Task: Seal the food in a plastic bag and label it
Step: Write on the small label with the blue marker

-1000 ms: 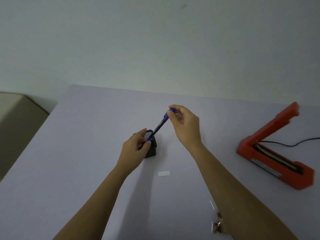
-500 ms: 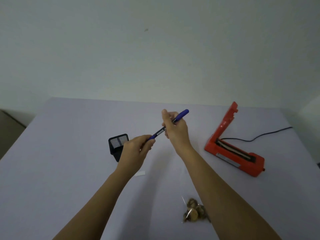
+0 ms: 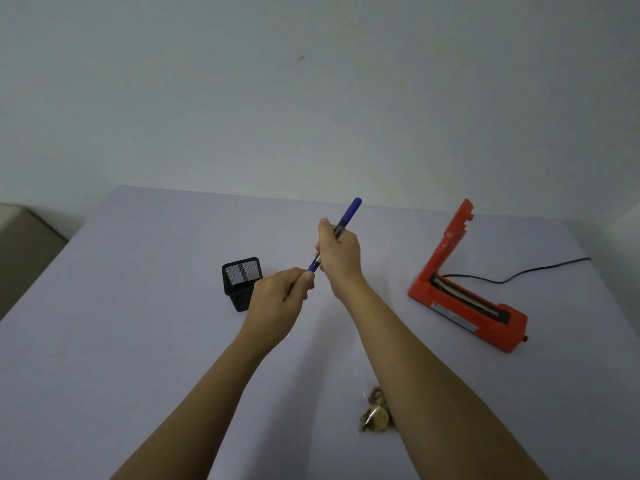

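A blue pen [image 3: 349, 213] is held slanting above the table, its far end pointing up and away. My right hand [image 3: 338, 255] grips its barrel. My left hand [image 3: 282, 303] pinches the pen's near end, where the cap sits, just below the right hand. A clear plastic bag with brownish food [image 3: 375, 414] lies on the table near me, partly hidden behind my right forearm. The red heat sealer [image 3: 464, 299] stands at the right with its arm raised.
A black mesh pen holder [image 3: 241, 282] stands left of my hands. The sealer's black cord [image 3: 540, 270] runs off to the right. The lilac table [image 3: 121, 341] ends at a pale wall; a beige surface [image 3: 24, 244] lies beyond its left edge.
The pen left the holder and rose to the right with both hands on it. The view shifted, bringing the food bag and the whole sealer into sight. The white label is hidden now.
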`<act>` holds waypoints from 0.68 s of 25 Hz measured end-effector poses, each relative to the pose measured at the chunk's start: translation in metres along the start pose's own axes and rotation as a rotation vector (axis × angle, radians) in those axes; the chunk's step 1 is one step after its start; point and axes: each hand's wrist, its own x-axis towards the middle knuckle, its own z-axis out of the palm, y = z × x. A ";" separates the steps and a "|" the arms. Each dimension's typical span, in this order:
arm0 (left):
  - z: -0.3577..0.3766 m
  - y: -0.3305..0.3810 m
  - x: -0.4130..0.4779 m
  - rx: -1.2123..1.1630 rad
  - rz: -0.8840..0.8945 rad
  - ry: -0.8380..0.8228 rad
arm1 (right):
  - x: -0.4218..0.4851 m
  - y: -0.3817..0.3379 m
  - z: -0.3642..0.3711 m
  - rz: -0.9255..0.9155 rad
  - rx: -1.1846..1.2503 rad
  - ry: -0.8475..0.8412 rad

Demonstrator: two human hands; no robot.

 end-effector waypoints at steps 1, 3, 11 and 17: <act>-0.002 -0.001 -0.002 -0.038 -0.045 -0.021 | 0.000 0.000 0.001 -0.002 0.005 -0.008; -0.006 -0.004 -0.008 -0.173 -0.146 -0.080 | -0.002 0.001 0.005 0.000 0.017 -0.031; -0.033 -0.051 -0.069 -1.096 -0.555 -0.199 | 0.014 -0.009 0.003 0.126 0.320 0.159; -0.043 -0.140 -0.086 -0.341 -0.693 0.032 | 0.001 0.000 0.023 -0.098 0.013 -0.145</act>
